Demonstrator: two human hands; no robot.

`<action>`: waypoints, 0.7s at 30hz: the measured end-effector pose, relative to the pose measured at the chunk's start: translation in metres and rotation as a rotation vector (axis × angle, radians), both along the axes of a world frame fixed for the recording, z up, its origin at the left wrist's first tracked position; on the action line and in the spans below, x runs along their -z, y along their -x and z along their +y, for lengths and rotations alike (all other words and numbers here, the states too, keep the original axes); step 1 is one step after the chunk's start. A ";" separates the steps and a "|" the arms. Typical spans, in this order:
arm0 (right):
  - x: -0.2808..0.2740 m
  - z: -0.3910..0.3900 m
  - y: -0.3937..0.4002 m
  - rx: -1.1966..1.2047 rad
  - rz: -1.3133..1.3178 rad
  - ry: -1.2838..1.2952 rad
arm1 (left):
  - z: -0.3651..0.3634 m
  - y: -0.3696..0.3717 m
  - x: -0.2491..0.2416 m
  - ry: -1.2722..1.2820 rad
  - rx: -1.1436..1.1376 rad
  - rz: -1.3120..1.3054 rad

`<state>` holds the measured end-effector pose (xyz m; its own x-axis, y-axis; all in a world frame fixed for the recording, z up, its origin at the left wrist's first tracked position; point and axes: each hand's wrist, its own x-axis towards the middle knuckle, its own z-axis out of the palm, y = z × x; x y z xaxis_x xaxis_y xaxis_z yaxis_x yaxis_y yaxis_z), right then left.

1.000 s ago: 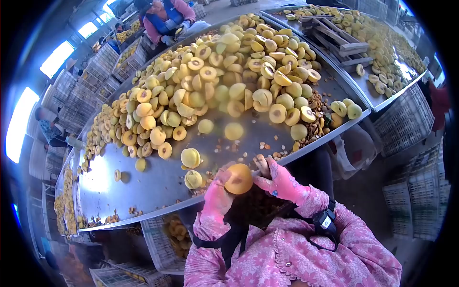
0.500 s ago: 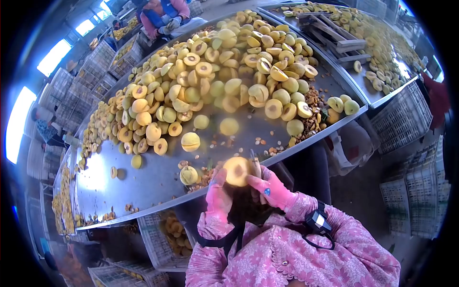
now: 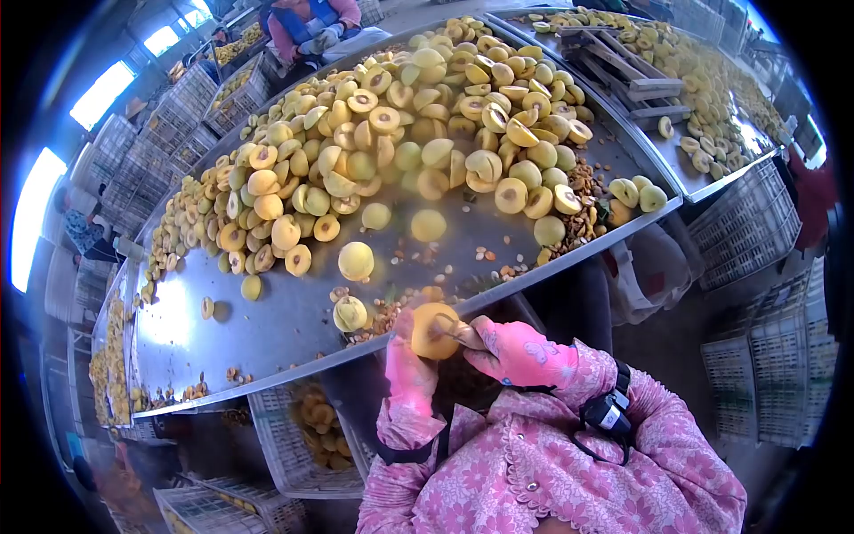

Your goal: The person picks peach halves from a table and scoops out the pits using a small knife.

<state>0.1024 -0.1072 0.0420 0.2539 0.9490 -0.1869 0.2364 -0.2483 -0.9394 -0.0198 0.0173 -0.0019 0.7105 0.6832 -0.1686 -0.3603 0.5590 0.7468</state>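
Note:
A halved yellow fruit (image 3: 433,331) is in my left hand (image 3: 409,360), its cut face turned up near the table's front edge. My right hand (image 3: 519,353), in a pink glove, is closed round a small tool (image 3: 466,335) whose tip is at the middle of the fruit. The tool's shape is partly hidden by my fingers. Just beyond my hands, a whole-looking fruit (image 3: 350,313) and another fruit (image 3: 356,261) sit on the metal table (image 3: 294,334). Behind them lies a large heap of halved fruit (image 3: 365,151).
Pits and scraps (image 3: 583,200) lie at the table's right edge. A second table with wooden slats (image 3: 654,86) stands at the back right. Crates (image 3: 752,222) stand at the right, and a crate of fruit (image 3: 283,440) is below the table. A person (image 3: 307,27) sits across the table.
My right hand has turned over and brought the tool into the fruit's cut face. The fruit and my left hand have shifted slightly left and down.

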 end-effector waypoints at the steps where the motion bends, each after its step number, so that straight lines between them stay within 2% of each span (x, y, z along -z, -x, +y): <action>1: 0.002 0.000 -0.001 -0.075 -0.243 -0.040 | -0.001 0.000 0.001 -0.039 -0.007 0.005; 2: 0.006 0.000 0.000 -0.152 -0.485 -0.080 | -0.002 0.000 0.002 -0.077 -0.015 0.010; 3: 0.011 0.001 0.001 -0.154 -0.485 -0.079 | -0.004 0.000 0.003 -0.076 -0.017 0.010; 5: 0.019 0.001 0.004 -0.089 -0.487 -0.239 | -0.007 0.000 0.003 -0.213 -0.074 0.016; 8: 0.014 0.000 0.006 -0.055 -0.540 -0.199 | -0.005 0.001 0.002 -0.275 -0.066 0.165; 12: 0.020 0.000 0.010 -0.061 -0.574 -0.190 | -0.009 0.000 -0.001 -0.254 -0.090 0.147; 18: 0.037 -0.001 0.010 -0.153 -0.501 -0.131 | -0.009 -0.002 0.005 -0.177 -0.163 0.205; 20: 0.037 0.001 0.014 -0.181 -0.164 -0.008 | -0.006 -0.003 0.009 -0.270 -0.160 0.303; 21: 0.032 0.002 0.014 -0.178 -0.163 -0.005 | -0.004 -0.002 0.016 -0.267 -0.156 0.303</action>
<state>0.0882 -0.1055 0.0101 0.1090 0.9822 -0.1529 0.4242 -0.1851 -0.8864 -0.0179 0.0137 -0.0174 0.5408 0.8264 -0.1568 -0.1671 0.2883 0.9429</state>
